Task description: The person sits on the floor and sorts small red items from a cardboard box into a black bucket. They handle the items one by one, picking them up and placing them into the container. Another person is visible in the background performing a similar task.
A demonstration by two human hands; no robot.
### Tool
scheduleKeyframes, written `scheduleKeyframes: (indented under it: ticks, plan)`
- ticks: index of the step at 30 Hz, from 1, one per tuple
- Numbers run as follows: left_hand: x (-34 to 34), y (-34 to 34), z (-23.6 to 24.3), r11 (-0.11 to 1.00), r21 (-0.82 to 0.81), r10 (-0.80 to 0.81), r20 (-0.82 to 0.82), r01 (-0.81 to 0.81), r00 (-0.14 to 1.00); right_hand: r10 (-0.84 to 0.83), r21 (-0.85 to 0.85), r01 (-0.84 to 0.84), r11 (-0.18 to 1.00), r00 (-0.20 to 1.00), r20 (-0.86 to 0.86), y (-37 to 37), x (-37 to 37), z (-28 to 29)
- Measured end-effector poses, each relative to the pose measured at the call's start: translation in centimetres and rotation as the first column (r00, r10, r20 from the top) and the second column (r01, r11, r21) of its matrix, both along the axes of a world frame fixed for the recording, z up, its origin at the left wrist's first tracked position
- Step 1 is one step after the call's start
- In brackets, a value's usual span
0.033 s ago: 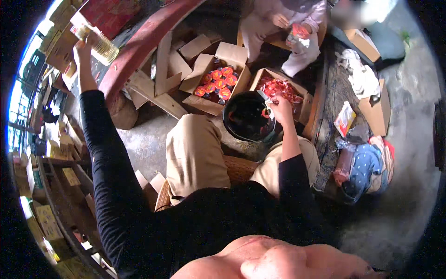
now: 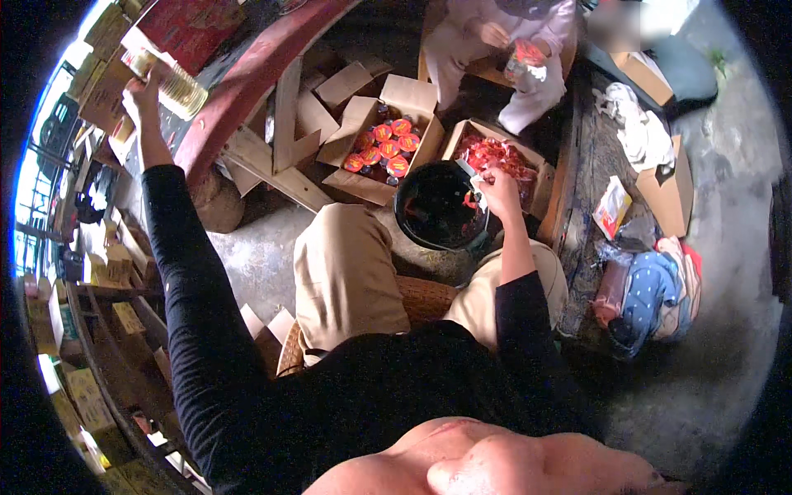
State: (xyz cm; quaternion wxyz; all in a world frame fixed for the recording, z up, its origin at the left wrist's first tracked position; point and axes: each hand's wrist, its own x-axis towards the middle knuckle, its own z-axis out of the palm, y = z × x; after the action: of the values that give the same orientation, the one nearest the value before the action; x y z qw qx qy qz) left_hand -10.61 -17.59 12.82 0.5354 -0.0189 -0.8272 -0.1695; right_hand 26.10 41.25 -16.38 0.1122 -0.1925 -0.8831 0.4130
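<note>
My left hand (image 2: 142, 101) is raised at the far left, its fingers closed against a clear, ribbed plastic cylinder (image 2: 183, 92) that lies tilted by the red ledge. Over the right rim of a black bucket (image 2: 431, 216), my right hand (image 2: 502, 195) pinches a small white piece (image 2: 476, 183); its kind is too small to tell. Bits of red show below those fingers and on the bucket's inner wall. Right behind this hand stands a carton (image 2: 540, 191) filled with shiny red packets (image 2: 497, 157). Another open carton (image 2: 338, 147) holds several dark containers with red round lids (image 2: 388, 149).
Across from me sits a person in pale clothes (image 2: 450, 62), holding a clear bag with red contents (image 2: 529, 58). A red curved beam (image 2: 247, 82) and wooden planks (image 2: 276, 173) lie left. White cloth (image 2: 639, 136), a carton (image 2: 667, 198) and a blue dotted bundle (image 2: 648, 297) lie right.
Almost nothing differs. The whole view has shifted by a few pixels, and both hands keep nearly the same positions.
</note>
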Motion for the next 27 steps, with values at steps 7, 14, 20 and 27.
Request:
scheduleKeyframes:
  ticks: [7, 14, 20, 27]
  plan:
    - [6.2, 12.7, 0.9, 0.972, -0.220, -0.167, -0.374, 0.087, 0.913, 0.052, 0.116, -0.065, 0.991, 0.992, 0.113, 0.4, 1.0, 1.9]
    - [7.3, 27.9, -13.5, 0.853, -0.223, -0.426, 0.226, 0.472, 0.876, 0.045, 0.132, -0.073, 0.989, 0.978, 0.202, 1.2, 2.2, 4.2]
    - [4.5, 37.5, -32.9, 0.764, 0.090, -0.291, 0.932, 0.639, 0.217, 0.004, 0.160, -0.047, 0.986, 0.966, 0.259, 2.6, 2.6, 3.8]
    - [5.4, 38.1, -53.5, 0.721, -0.008, -0.216, 0.948, 0.693, 0.236, 0.055, 0.219, -0.102, 0.970, 0.976, 0.213, 2.3, 1.9, 2.2]
